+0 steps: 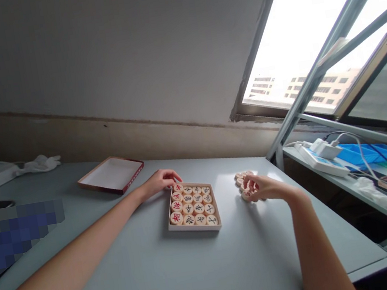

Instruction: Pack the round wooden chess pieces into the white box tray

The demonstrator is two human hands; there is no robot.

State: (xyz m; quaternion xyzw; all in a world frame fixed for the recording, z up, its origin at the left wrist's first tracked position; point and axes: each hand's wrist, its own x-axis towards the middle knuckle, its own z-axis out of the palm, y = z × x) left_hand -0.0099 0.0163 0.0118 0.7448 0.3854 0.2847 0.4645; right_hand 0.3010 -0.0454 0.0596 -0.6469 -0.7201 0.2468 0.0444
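From my head view, my left hand [158, 182] sits at the far left corner of the open box [195, 228] of lettered discs, its hold unclear. My right hand [263, 187] curls over the loose discs [247, 196] right of the box; I cannot tell whether it grips one. I judge this as picking up; the next move calls for a sure pinch on a single disc.

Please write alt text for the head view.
A person's left hand rests at the far left corner of a shallow box of round character-marked pieces; the right hand is at loose pieces to the right on a grey table. An upturned lid lies farther back, left.
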